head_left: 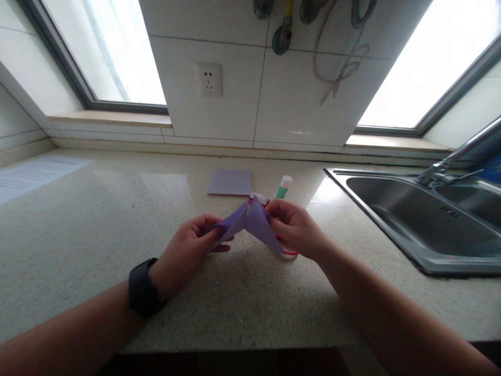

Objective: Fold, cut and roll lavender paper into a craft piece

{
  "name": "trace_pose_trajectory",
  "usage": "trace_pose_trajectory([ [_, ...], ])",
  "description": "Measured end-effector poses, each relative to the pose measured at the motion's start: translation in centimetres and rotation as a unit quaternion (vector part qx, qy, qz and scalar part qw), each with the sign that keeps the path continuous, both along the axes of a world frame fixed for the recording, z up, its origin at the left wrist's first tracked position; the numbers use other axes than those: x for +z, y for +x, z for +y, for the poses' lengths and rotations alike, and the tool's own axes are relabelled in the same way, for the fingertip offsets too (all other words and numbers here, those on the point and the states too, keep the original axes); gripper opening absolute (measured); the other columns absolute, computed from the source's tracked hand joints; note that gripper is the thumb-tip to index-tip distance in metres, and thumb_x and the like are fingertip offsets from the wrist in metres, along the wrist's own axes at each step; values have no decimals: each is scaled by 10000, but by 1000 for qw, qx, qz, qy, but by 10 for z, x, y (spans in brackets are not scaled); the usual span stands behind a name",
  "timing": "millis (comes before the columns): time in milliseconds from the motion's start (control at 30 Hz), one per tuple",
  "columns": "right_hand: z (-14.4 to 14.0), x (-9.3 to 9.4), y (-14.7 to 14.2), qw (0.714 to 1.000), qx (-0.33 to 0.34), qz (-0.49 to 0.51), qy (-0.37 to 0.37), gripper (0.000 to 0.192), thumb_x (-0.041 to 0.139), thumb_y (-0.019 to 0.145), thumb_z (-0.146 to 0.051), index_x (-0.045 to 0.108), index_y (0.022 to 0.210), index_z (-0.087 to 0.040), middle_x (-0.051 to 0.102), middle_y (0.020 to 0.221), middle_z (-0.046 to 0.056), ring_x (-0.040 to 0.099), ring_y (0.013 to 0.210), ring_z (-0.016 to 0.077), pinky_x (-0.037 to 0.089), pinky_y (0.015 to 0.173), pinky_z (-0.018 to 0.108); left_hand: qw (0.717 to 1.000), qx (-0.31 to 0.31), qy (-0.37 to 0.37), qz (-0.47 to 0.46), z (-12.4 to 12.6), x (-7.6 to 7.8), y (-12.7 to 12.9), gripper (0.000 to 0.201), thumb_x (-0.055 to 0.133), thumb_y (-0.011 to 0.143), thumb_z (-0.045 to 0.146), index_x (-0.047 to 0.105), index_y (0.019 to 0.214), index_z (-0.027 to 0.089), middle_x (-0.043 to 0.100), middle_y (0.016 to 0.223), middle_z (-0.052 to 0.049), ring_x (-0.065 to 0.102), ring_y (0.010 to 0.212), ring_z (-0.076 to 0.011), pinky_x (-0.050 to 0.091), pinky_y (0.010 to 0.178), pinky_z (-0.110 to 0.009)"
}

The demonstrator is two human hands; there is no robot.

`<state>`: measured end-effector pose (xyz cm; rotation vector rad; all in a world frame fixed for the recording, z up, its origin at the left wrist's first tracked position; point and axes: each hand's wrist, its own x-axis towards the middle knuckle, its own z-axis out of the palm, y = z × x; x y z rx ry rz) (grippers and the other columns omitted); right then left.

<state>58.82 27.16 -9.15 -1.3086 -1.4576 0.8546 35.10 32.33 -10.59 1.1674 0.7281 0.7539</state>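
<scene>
A folded piece of purple paper [261,225] is held up between my two hands, its pointed folds spreading to either side of a middle peak. My left hand [199,235] pinches the left part between thumb and fingers. On the right part, my right hand [291,224] is closed with thumb and fingertips. Behind my right hand stands a glue stick [284,187] with a white cap and green label. Partly hidden by the paper and my right hand are red scissors [290,253], with only a bit of the handle showing.
A stack of purple paper sheets [230,181] lies farther back on the speckled counter [176,313]. To the right is a steel sink [391,209] with a faucet [438,169]. A printed sheet [35,175] lies at the far left. A socket [210,79] is on the tiled wall.
</scene>
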Motion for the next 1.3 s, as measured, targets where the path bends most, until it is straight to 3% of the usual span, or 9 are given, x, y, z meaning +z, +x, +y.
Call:
trace_pose_trajectory([
  [100,0,1,8,994,15,-62,89,54,653,842,-223,650,888,-195,678,826,26,620,765,156,495,700,311,999,20,-18,-32,11,2,-4,280,831,796,335,687,960,160,767,954,-70,722,851,-176,579,745,-271],
  [200,-3,4,13,983,56,-105,140,76,646,877,-203,675,947,-201,725,960,53,662,917,180,518,843,353,997,21,-38,-60,17,0,-6,260,851,768,276,682,930,164,767,913,-47,711,782,-145,557,695,-234],
  [400,-5,4,11,979,81,-92,165,58,642,911,-211,660,964,-200,739,998,70,687,963,193,534,894,392,995,26,-53,-83,21,0,-5,244,849,761,195,656,907,164,775,923,-49,726,844,-144,553,807,-245],
  [500,-8,6,8,975,59,-111,181,87,623,912,-195,668,986,-205,741,971,65,695,928,187,544,874,394,996,29,-44,-72,21,4,-6,271,857,752,203,655,930,169,768,892,-38,718,794,-136,549,759,-242],
  [600,-12,14,5,955,70,-159,242,129,621,888,-149,658,977,-236,752,987,48,701,949,191,535,924,423,997,22,-7,-76,20,7,-7,252,857,755,204,665,915,174,751,877,-16,694,784,-120,532,751,-235],
  [733,-14,20,-1,917,89,-233,312,202,637,833,-102,637,946,-270,759,1054,38,701,1007,212,523,953,458,996,33,57,-61,20,7,-8,194,846,750,195,683,852,176,749,1004,-27,685,871,-139,517,799,-259],
  [933,-9,10,-2,912,114,-263,295,211,638,823,-95,609,936,-270,756,1119,32,695,1023,202,506,985,459,996,16,88,6,22,8,-10,200,821,773,293,689,860,170,742,1115,-81,688,929,-185,520,839,-315],
  [1133,-7,8,0,919,108,-259,276,217,616,780,-63,590,874,-257,769,1066,32,700,980,210,508,959,459,995,53,79,32,29,4,-10,260,848,711,263,692,894,163,730,986,-54,667,796,-153,509,720,-265],
  [1300,-8,-1,0,971,71,-155,170,153,597,830,-115,556,919,-233,754,1010,61,692,960,199,541,775,345,998,34,42,21,34,-3,-11,330,842,692,197,669,971,165,709,890,-29,650,706,-129,471,653,-232],
])
